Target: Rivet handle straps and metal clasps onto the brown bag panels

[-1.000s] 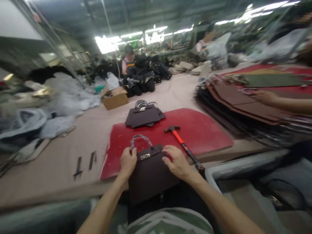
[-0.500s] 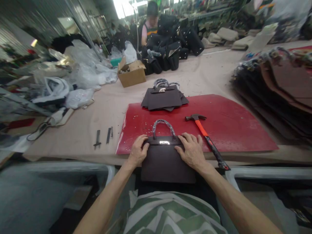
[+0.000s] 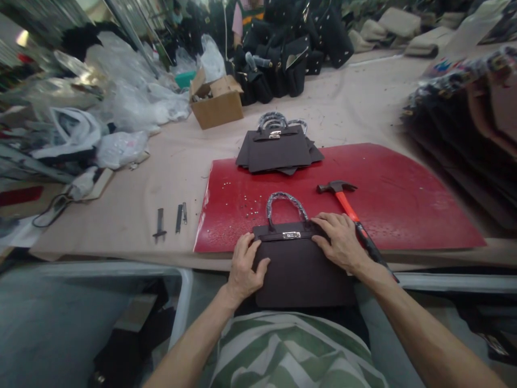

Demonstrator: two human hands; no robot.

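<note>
A dark brown handbag panel point(image 3: 302, 275) with a plastic-wrapped handle and a silver clasp point(image 3: 291, 235) lies over the table's front edge, close to my body. My left hand point(image 3: 245, 267) grips its left edge, thumb on the front face and fingers along the side. At the top right corner, my right hand point(image 3: 340, 241) holds the panel with its thumb on the front and its fingers over the strap. Just beyond that hand lies a claw hammer point(image 3: 347, 202) with an orange and black handle. Several similar bag panels point(image 3: 278, 153) are stacked farther back.
A red mat point(image 3: 388, 199) covers the table, with small metal bits at its left. Thin metal tools point(image 3: 160, 223) lie left of it. Behind are a cardboard box point(image 3: 218, 110) and black bags point(image 3: 278, 64). A panel pile point(image 3: 456, 134) stands right. Bins point(image 3: 183, 302) flank me.
The view has shifted slightly. My left hand has slid down the panel's left edge, its thumb now lower on the face. The panel has turned slightly; my right hand stays at the top right corner.
</note>
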